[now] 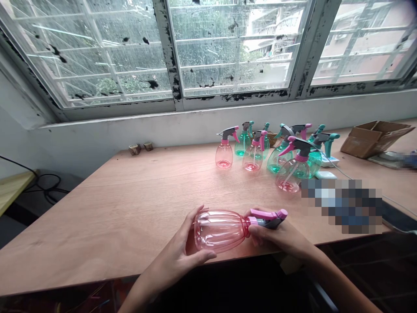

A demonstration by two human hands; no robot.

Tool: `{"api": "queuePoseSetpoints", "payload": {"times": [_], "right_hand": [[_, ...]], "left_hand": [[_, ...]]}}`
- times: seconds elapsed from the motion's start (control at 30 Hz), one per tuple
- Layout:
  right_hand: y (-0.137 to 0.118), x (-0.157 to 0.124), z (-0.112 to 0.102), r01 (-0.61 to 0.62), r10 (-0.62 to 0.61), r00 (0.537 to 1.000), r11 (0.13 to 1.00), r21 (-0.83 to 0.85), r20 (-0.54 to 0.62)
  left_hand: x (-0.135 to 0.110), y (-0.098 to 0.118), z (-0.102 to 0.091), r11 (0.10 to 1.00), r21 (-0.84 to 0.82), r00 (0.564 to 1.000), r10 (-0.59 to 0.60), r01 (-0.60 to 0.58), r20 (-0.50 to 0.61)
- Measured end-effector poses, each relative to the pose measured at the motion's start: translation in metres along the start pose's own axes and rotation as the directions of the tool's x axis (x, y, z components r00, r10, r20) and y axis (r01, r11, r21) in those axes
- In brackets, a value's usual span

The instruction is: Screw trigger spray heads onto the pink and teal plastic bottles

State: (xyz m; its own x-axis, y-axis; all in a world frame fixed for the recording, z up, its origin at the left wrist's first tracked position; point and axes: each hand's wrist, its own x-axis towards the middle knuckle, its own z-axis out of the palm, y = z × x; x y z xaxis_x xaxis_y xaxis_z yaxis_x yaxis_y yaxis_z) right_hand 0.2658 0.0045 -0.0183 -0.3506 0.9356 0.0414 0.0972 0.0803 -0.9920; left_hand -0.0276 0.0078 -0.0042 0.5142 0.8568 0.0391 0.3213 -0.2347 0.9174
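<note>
A pink see-through spray bottle [219, 229] lies on its side over the near edge of the wooden table [130, 200]. My left hand [182, 252] cups the bottle's round body from below and behind. My right hand [280, 237] is wrapped round the neck, at the grey spray head with its pink trigger [269, 217]. The head sits on the bottle's neck and points right.
Several pink and green spray bottles [276, 152] stand grouped at the table's back right. An open cardboard box [374, 137] rests at the far right, a blurred patch in front of it. Two small blocks [140, 148] sit by the wall under the window.
</note>
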Motion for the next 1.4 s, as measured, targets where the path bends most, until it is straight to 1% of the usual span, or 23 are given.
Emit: {"api": "queuePoseSetpoints", "payload": {"times": [0.17,0.3,0.37,0.5,0.7,0.83,1.0,1.1,1.2,1.27,1.4], "right_hand": [[0.002,0.001,0.0,0.0,0.0,1.0,1.0,0.001,-0.017],[0.009,-0.001,0.001,-0.08,0.084,0.996,0.989,0.123,-0.021],[0.012,-0.001,0.002,-0.101,0.106,0.994,0.983,0.156,-0.022],[0.012,0.0,0.001,-0.047,0.051,0.998,0.99,0.135,-0.026],[0.001,0.001,0.002,0.011,-0.01,1.0,0.996,0.089,-0.007],[-0.002,0.0,0.003,0.002,-0.001,1.0,0.997,0.081,-0.01],[-0.002,0.0,0.003,-0.025,0.025,1.0,0.995,0.095,0.002],[0.001,0.0,0.002,-0.045,0.048,0.999,0.994,0.095,-0.024],[0.003,-0.001,0.002,-0.071,0.074,0.996,0.995,0.07,-0.051],[0.004,-0.001,0.002,-0.065,0.068,0.996,0.996,0.063,-0.048],[0.002,0.0,0.003,-0.036,0.037,0.999,0.998,0.052,-0.02]], "left_hand": [[0.001,-0.001,0.001,0.999,-0.022,0.999,0.032,-0.032,0.005],[0.0,0.0,0.001,0.998,-0.04,0.999,0.04,-0.038,0.027],[0.001,0.002,0.001,0.998,-0.044,0.998,0.045,-0.043,0.035],[0.002,0.003,0.001,0.998,-0.032,0.997,0.061,-0.06,0.036],[0.0,0.0,0.001,0.999,-0.03,0.999,0.046,-0.045,0.026],[-0.001,0.0,-0.003,0.996,-0.081,0.997,0.045,-0.041,0.054],[-0.001,0.002,-0.002,0.999,-0.04,1.0,-0.003,0.004,0.024],[0.0,0.0,0.0,0.999,-0.034,0.999,0.012,-0.011,0.031],[0.001,-0.004,0.001,0.996,0.056,0.998,0.062,-0.062,0.016],[0.001,-0.008,0.002,0.99,0.112,0.996,0.086,-0.086,0.006],[-0.001,-0.01,0.001,0.991,0.125,0.999,0.047,-0.049,0.016]]}}
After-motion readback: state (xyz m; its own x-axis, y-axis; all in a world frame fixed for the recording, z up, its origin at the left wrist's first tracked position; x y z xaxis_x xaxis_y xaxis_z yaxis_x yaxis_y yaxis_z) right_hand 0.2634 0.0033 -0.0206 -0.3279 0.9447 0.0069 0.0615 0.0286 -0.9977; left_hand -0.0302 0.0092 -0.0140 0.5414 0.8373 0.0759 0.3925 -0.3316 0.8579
